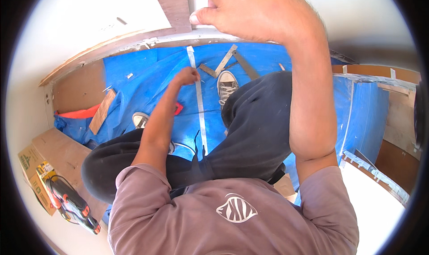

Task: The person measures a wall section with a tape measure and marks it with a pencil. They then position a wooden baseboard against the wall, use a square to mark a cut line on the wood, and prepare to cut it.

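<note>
My right hand (254, 11) is raised large at the top, its thumb and forefinger apart beside the edge of a brown wooden trim board (173, 7). Its other fingers are partly cut off by the picture's edge, and I cannot tell whether it touches the board. Lower and farther left, my left hand (185, 77) hangs over the blue sheet (147, 69) with its fingers curled together. Whatever they hold, if anything, is too small to name. Behind my left forearm a red object (178, 108) lies partly hidden on the sheet.
Several wood strips (225, 60) lie by my right shoe (227, 86). A wood offcut (102, 112) rests at the left. An orange and black power tool (73, 206) sits near a cardboard box (32, 165) at lower left. White tape (199, 98) runs along the sheet.
</note>
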`<act>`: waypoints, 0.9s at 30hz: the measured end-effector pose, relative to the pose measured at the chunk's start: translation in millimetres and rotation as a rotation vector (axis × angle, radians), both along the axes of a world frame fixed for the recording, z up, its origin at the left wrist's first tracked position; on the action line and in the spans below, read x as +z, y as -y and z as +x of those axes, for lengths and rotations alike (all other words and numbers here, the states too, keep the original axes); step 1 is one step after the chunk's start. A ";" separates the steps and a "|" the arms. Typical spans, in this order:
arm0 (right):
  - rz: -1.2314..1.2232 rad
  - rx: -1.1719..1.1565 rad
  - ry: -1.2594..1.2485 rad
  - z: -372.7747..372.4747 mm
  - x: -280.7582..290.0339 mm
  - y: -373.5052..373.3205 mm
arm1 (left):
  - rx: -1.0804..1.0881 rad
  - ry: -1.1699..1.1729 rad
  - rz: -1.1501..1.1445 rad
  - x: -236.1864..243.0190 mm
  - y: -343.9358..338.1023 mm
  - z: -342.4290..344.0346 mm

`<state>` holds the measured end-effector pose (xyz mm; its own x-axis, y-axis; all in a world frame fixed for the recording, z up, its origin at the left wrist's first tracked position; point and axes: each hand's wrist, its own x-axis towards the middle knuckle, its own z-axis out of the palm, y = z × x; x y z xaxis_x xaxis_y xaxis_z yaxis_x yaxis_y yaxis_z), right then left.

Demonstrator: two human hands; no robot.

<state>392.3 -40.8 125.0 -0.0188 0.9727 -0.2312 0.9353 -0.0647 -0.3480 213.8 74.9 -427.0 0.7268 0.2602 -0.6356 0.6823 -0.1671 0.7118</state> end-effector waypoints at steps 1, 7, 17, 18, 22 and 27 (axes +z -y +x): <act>-0.006 -0.012 0.007 0.4 -0.6 1.2 | -0.055 0.086 0.157 -0.5 17.5 -5.9; -0.125 -0.029 0.023 6.4 -4.9 -6.0 | 0.028 0.202 0.514 9.6 78.1 -43.9; -0.092 0.016 0.113 16.2 -39.8 -35.3 | -0.175 0.137 0.762 16.6 102.8 -96.0; -0.117 0.018 0.133 16.2 -43.1 -39.2 | -0.179 0.131 0.775 13.2 103.8 -96.2; -0.005 0.073 0.080 23.8 -63.4 -35.4 | -0.200 0.077 0.813 1.1 106.9 -90.9; 0.038 -0.138 0.195 35.8 -91.1 -22.9 | -0.200 0.088 0.830 1.3 106.6 -86.9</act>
<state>428.1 -18.0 33.9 0.1562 0.9710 -0.1809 0.9683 -0.1867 -0.1661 126.9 -31.7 -425.8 0.8464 0.4780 -0.2349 0.5325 -0.7685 0.3546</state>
